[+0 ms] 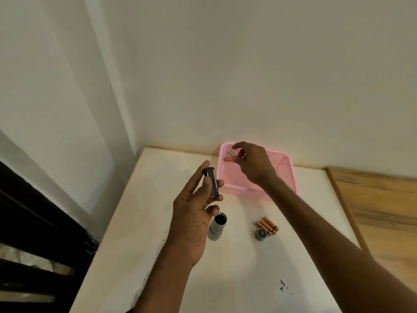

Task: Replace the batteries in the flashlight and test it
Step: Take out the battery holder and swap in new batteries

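Head view: left hand (194, 213) grips a black lettered cylinder (212, 182) above the open silver metal flashlight body (216, 227), which stands mid-desk (146, 211). Right hand (252, 163) hovers over the pink plastic mesh basket (285, 175) at the desk's back edge; its grip is unclear.

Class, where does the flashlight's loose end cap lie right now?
In the head view the end cap lies on the white table, right of the standing flashlight body and beside the near end of the orange batteries.
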